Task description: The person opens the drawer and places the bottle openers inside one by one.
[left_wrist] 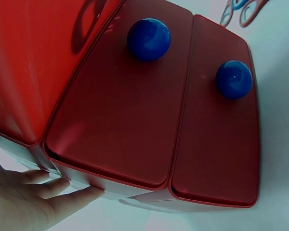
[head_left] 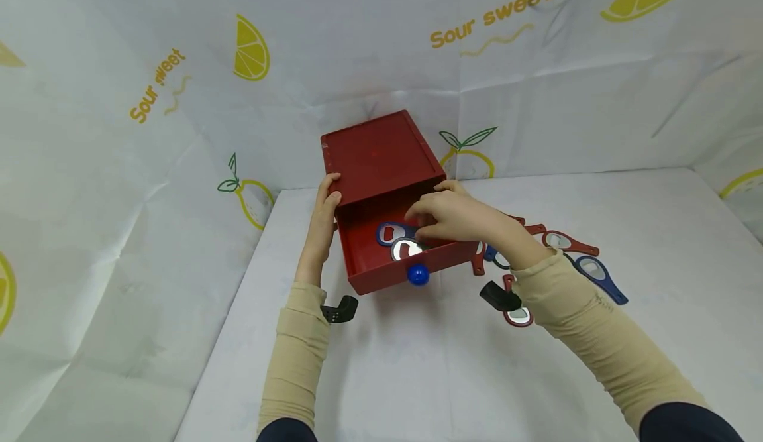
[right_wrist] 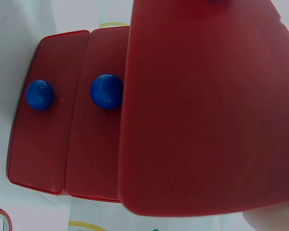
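A red drawer cabinet (head_left: 381, 157) stands against the wall covering, its top drawer (head_left: 381, 281) pulled out by a blue knob (head_left: 418, 274). My left hand (head_left: 324, 223) rests along the cabinet's left side, fingers extended against it in the left wrist view. My right hand (head_left: 456, 217) reaches over the drawer's right part with bent fingers. Inside lie a blue bottle opener (head_left: 381, 233) and a dark-rimmed bottle opener (head_left: 395, 254), their handle ends running under the right fingers. I cannot tell whether those fingers pinch one. In the right wrist view the drawer front hides most of that hand.
Two lower drawers show closed, with blue knobs (left_wrist: 148, 39). Several red and blue bottle openers lie on the white table right of the cabinet, among them a red one (head_left: 581, 246) and a blue one (head_left: 610, 289). The right forearm covers some of them.
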`<action>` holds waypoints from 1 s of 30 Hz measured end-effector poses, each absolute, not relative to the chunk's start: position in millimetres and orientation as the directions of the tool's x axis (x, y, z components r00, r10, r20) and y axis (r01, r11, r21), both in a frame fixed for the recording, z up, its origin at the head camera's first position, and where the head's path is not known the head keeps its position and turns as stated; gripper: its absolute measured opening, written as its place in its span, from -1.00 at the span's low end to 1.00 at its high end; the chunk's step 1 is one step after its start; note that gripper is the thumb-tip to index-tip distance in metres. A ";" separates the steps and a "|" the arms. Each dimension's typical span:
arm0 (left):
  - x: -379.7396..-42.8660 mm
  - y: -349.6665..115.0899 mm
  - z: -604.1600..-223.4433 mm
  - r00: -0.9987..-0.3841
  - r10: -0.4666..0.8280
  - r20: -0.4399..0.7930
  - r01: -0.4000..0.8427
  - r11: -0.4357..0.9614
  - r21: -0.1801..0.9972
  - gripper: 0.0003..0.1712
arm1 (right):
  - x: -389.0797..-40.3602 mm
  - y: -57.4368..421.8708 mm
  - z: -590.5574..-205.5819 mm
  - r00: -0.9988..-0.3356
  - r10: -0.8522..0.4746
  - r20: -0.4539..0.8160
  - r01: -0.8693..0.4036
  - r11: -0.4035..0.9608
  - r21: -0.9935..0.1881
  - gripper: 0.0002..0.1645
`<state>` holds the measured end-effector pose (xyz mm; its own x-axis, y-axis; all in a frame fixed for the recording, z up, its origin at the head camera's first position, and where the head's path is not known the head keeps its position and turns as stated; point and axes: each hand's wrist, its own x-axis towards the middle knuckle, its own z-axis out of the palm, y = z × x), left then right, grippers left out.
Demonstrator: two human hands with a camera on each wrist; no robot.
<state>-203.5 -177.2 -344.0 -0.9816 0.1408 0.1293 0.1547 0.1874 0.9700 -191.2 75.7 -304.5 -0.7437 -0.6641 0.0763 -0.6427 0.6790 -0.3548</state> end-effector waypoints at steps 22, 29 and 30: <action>-204.2 -176.0 -343.6 -0.984 0.139 0.114 0.140 0.187 0.972 -0.43 | -192.6 82.7 -305.9 -0.727 -0.649 0.226 -0.673 0.606 -0.424 -0.64; -205.2 -176.7 -341.6 -0.988 0.131 0.084 0.107 0.183 0.977 -0.44 | -187.2 92.3 -301.1 -0.788 -0.583 0.200 -0.587 0.610 -0.532 -0.62; -205.7 -176.4 -341.2 -0.988 0.129 0.080 0.104 0.183 0.978 -0.44 | -186.1 94.0 -300.7 -0.795 -0.571 0.207 -0.580 0.612 -0.539 -0.61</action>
<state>-205.7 -176.4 -341.2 -0.9883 0.1295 0.0805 0.1035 0.1826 0.9777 -186.1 94.0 -300.7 -0.7946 -0.5706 0.2073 -0.5796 0.6115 -0.5386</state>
